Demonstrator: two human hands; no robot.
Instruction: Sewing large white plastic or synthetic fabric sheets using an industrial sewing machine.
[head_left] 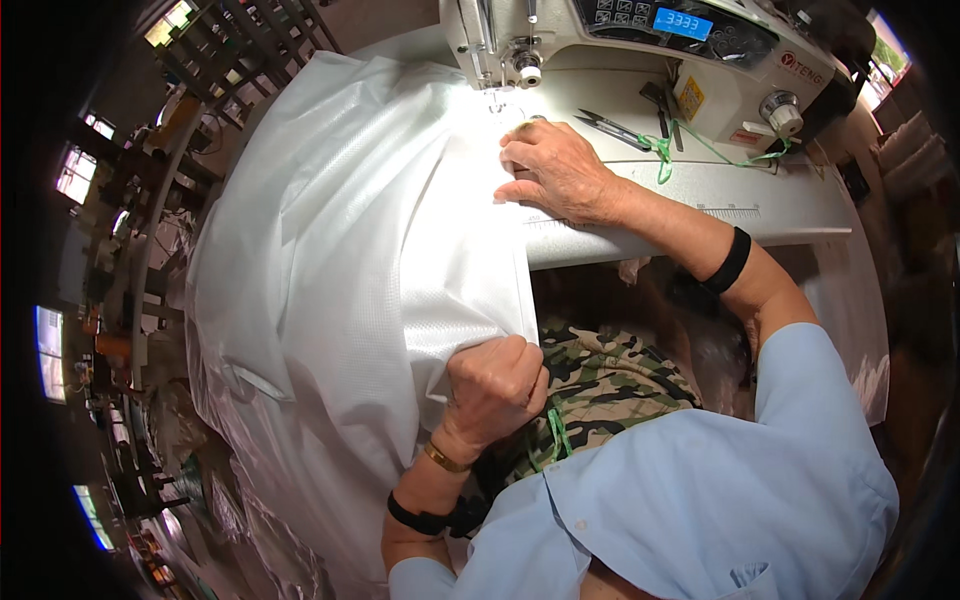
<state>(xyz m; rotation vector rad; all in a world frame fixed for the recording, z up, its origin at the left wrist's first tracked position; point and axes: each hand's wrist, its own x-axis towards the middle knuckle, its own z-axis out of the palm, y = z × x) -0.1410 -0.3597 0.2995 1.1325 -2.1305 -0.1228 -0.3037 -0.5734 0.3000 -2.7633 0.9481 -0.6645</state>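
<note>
Worktable (640, 190) gleams beneath the sewing machine (640, 45). Left hand (495, 390) clenches sheeting (330, 270); right hand (560, 172) rests half-open (uneven tugging could pucker it).

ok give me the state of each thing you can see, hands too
left hand: closed in a fist on the sheet
right hand: fingers bent, thumb apart, by the sheet's upper right edge
sheet: white, draped, creased and folded
machine: powered; whether it is stitching, I can't tell
display: lit blue
snips: lying on the machine table
green cord: loose, trailing over the table
</note>
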